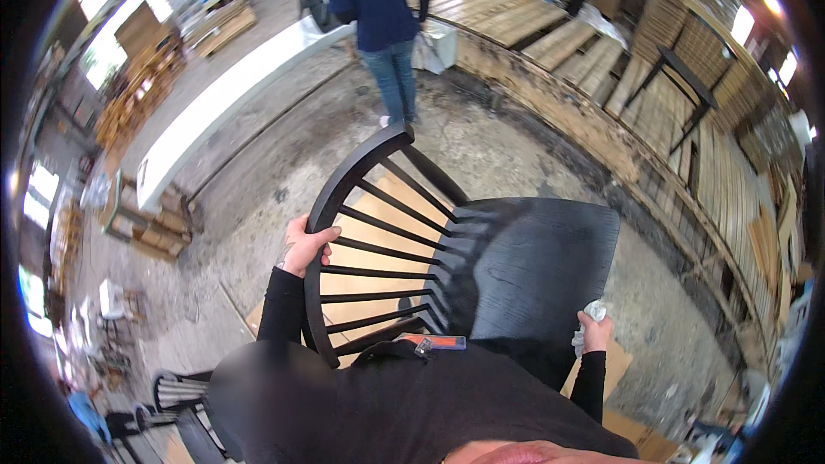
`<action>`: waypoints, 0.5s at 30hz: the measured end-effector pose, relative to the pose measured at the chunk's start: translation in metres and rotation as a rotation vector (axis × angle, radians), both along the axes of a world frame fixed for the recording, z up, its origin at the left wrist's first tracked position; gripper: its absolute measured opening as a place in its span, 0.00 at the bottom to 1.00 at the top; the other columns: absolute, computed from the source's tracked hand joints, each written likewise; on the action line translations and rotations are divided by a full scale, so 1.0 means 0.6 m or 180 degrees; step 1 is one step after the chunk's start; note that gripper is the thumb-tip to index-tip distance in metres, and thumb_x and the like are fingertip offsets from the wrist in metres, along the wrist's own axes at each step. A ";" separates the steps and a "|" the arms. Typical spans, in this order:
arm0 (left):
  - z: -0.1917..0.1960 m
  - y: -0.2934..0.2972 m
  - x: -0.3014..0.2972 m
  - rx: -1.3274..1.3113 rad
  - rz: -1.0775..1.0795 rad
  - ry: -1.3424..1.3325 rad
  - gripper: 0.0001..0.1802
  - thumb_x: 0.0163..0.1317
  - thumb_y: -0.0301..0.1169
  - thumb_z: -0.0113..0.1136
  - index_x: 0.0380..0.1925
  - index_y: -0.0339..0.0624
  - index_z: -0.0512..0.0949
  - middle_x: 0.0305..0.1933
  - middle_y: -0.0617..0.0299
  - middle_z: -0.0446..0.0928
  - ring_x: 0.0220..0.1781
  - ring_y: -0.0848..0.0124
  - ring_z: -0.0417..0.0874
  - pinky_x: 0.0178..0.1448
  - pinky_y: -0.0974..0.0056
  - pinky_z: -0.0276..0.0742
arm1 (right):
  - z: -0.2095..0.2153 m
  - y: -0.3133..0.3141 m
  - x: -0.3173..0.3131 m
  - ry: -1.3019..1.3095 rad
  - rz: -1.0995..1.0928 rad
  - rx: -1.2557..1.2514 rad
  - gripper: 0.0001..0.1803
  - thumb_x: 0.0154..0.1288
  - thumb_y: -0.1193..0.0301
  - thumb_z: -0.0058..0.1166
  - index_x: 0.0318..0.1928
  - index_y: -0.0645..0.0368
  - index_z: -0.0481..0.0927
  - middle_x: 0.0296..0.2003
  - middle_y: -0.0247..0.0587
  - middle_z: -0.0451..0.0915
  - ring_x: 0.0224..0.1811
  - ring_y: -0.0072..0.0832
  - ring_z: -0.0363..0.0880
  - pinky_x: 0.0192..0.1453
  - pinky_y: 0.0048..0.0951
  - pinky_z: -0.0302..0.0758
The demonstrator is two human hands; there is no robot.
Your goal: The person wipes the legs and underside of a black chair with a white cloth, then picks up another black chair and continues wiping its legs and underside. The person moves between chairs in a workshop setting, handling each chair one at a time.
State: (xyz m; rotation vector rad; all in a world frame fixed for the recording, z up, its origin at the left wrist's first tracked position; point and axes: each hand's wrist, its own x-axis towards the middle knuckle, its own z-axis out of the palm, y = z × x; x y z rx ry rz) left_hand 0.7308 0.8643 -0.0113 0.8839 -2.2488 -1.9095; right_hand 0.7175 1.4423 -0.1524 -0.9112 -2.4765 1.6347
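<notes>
While I watch from my remote post, one black spindle-back chair (541, 253), seemingly upright, legs mostly hidden, stands centre before the wearer, over tan sheeting (617, 368). Left hand (302, 247): fingers curled round the curved top rail (331, 193). Right hand (596, 332): closed about a crumpled white wad (594, 311), beside the seat's edge; contact with the seat I cannot tell. Condition, as I judge it: rail, spindles and seat joined and black throughout, so assembly and colouring look done; surface work left, if any, I cannot determine. Also listed: second dark chair (700, 90), on a slatted platform (485, 10).
</notes>
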 end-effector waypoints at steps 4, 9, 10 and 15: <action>0.012 -0.056 0.107 0.0034 0.0701 0.0118 0.12 0.55 0.26 0.71 0.33 0.38 0.75 0.17 0.63 0.73 0.13 0.75 0.74 0.15 0.69 0.70 | 0.030 -0.083 -0.083 0.0214 0.0675 -0.0078 0.10 0.50 0.75 0.66 0.34 0.64 0.82 0.29 0.36 0.83 0.31 0.26 0.81 0.36 0.33 0.75; -0.009 -0.140 0.200 0.0119 0.1466 0.0246 0.12 0.56 0.25 0.70 0.33 0.38 0.74 0.19 0.63 0.74 0.14 0.75 0.74 0.17 0.69 0.71 | 0.035 -0.240 -0.199 0.0371 0.1364 0.0048 0.09 0.51 0.74 0.66 0.33 0.64 0.82 0.29 0.37 0.84 0.32 0.27 0.81 0.38 0.33 0.75; -0.018 -0.157 0.213 0.0138 0.1622 0.0253 0.12 0.56 0.25 0.70 0.33 0.38 0.74 0.19 0.64 0.74 0.14 0.75 0.74 0.17 0.69 0.71 | 0.031 -0.276 -0.223 0.0412 0.1483 0.0104 0.09 0.51 0.74 0.66 0.33 0.64 0.83 0.30 0.37 0.84 0.32 0.27 0.82 0.38 0.33 0.75; -0.043 -0.299 0.252 0.0122 0.2015 0.0356 0.11 0.56 0.25 0.70 0.34 0.38 0.75 0.18 0.64 0.74 0.13 0.74 0.73 0.16 0.68 0.69 | 0.026 -0.481 -0.313 0.0349 0.1766 0.0216 0.11 0.54 0.69 0.68 0.34 0.64 0.84 0.30 0.37 0.85 0.32 0.26 0.82 0.38 0.32 0.75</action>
